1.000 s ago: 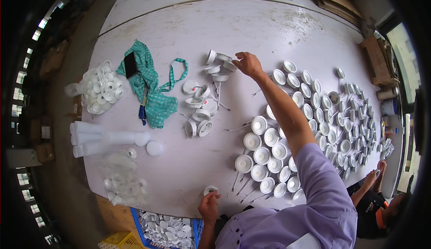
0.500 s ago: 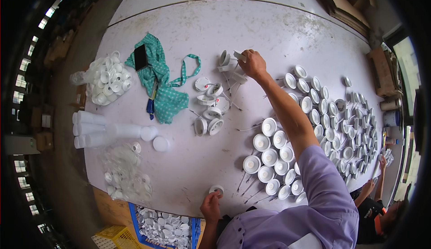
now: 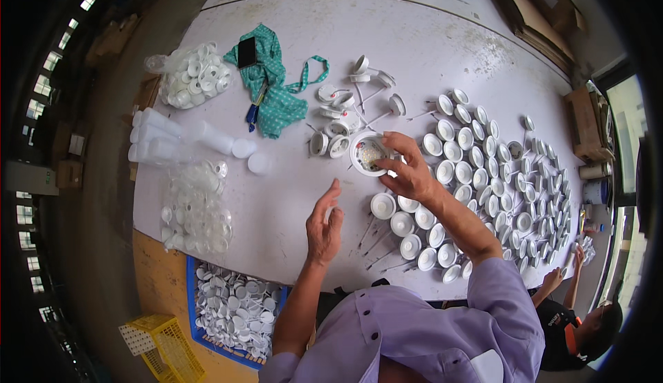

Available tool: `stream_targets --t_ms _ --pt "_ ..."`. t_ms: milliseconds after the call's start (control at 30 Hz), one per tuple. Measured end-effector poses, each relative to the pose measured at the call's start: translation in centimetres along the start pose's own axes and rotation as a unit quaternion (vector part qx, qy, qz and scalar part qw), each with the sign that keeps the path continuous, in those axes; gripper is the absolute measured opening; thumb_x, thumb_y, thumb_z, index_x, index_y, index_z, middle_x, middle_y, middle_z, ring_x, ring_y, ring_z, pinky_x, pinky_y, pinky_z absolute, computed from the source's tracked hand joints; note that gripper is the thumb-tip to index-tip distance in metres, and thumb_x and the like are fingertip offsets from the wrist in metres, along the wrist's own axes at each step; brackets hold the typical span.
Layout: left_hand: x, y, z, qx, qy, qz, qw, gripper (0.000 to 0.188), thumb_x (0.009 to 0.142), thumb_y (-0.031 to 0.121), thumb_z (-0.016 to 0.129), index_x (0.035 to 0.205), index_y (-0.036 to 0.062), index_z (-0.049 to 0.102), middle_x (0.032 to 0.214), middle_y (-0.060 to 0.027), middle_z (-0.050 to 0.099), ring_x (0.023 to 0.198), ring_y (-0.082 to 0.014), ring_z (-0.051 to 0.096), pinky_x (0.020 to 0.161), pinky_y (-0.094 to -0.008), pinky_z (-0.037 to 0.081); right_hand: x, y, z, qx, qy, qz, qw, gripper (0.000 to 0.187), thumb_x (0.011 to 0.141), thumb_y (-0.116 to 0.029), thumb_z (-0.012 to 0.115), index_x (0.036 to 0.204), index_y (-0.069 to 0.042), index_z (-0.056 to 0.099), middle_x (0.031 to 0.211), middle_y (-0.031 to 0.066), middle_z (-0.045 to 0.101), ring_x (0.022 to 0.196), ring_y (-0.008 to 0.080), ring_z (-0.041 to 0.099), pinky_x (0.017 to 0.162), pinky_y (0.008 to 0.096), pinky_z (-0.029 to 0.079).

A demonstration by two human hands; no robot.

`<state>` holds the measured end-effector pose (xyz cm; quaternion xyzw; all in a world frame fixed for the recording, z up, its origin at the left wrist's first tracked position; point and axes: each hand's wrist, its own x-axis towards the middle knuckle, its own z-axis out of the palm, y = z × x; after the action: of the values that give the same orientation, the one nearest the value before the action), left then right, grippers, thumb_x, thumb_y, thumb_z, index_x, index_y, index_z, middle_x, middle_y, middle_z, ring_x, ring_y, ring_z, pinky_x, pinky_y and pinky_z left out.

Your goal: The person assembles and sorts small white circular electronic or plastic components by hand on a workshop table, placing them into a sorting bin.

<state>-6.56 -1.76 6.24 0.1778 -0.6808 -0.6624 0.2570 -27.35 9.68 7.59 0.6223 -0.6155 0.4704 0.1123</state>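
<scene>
We see a worktop (image 3: pixel 276 210) with a spread of white fittings (image 3: pixel 480 176) across its right side and a spotted teal cloth (image 3: pixel 284 112) far left of centre. The left hand (image 3: pixel 322 234), nearer us, has its grip loosely open, empty. The right hand (image 3: pixel 414 174) — grip closed at the rim — holds one round white cup (image 3: pixel 367 154) mid-worktop.
</scene>
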Motion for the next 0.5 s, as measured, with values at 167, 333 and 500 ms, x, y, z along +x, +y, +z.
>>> stream_targets --t_ms 167,333,500 --pt "-0.8 1.9 -3.2 -0.072 -0.166 -0.125 0.976 0.070 0.096 0.055 0.036 0.126 -0.0064 0.048 0.121 -0.0134 0.057 0.110 -0.0191 0.050 0.097 -0.0300 0.036 -1.4 -7.0 0.5 0.132 -0.092 -0.059 0.985 0.039 0.064 -0.001 0.068 0.101 -0.009 0.058 0.122 0.0148 0.047 0.117 0.0381 0.049 0.092 0.0461 0.045" --pt "-5.7 -0.7 -4.6 -0.192 -0.204 -0.147 0.949 0.063 0.095 0.052 0.041 0.113 -0.0070 0.057 0.105 -0.0076 0.062 0.096 -0.0133 0.052 0.087 -0.0281 0.040 -2.8 -10.3 0.9 0.182 -0.108 -0.069 0.975 0.039 0.064 0.001 0.063 0.102 -0.008 0.057 0.123 0.0170 0.046 0.118 0.0389 0.048 0.092 0.0472 0.046" --pt "-8.3 0.9 -4.8 -0.193 -0.191 -0.106 0.956 0.043 0.091 0.032 0.055 0.110 -0.0064 0.060 0.101 -0.0063 0.063 0.097 -0.0123 0.052 0.086 -0.0268 0.040 -3.3 -13.7 0.3 0.220 -0.178 0.093 0.955 0.080 0.065 -0.001 0.069 0.138 -0.005 0.037 0.132 0.0201 0.042 0.124 0.0365 0.043 0.100 0.0407 0.042"
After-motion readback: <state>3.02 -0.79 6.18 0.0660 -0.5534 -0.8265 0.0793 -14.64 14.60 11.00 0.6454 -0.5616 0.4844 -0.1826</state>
